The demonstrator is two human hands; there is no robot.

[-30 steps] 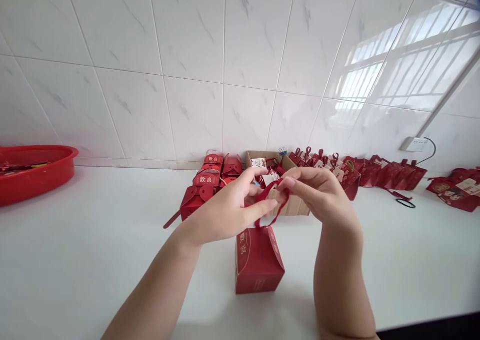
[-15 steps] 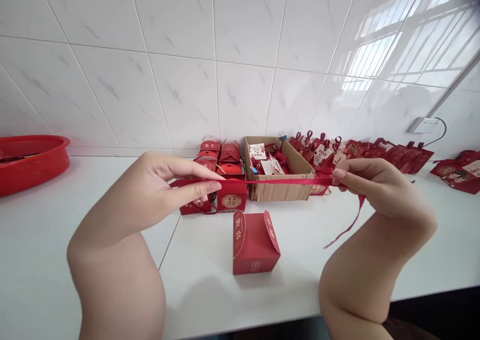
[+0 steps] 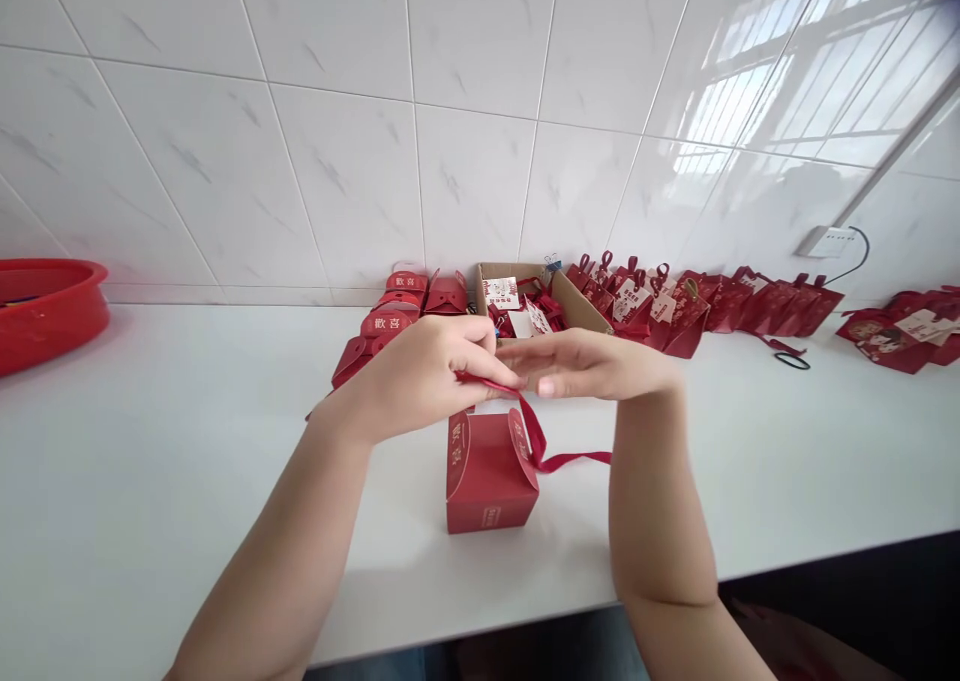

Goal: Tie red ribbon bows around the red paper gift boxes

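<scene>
A red ribbon (image 3: pixel 534 431) hangs from the fingertips of my left hand (image 3: pixel 427 366), which is shut on it. Its loose end drops past the right flap of a box and trails right toward my forearm. My right hand (image 3: pixel 592 364) meets the left one, its fingers stretched out flat behind the left fingertips and its thumb apart; I see no ribbon gripped in it. Below both hands, a red gift box (image 3: pixel 491 476) with gold lettering stands on the white table, two rounded flaps raised at its sides.
Behind my hands stand more red boxes (image 3: pixel 390 311) and a cardboard box (image 3: pixel 574 306) of ribbons and tags. Red gift bags (image 3: pixel 686 326) line the wall at right, near black-handled scissors (image 3: pixel 791 359). A red basin (image 3: pixel 52 311) sits far left on the table (image 3: pixel 187 441).
My hands have come together from far apart. The ribbon, stretched taut between them before, now hangs slack from the left hand. The view has shifted slightly, and the scissors now show.
</scene>
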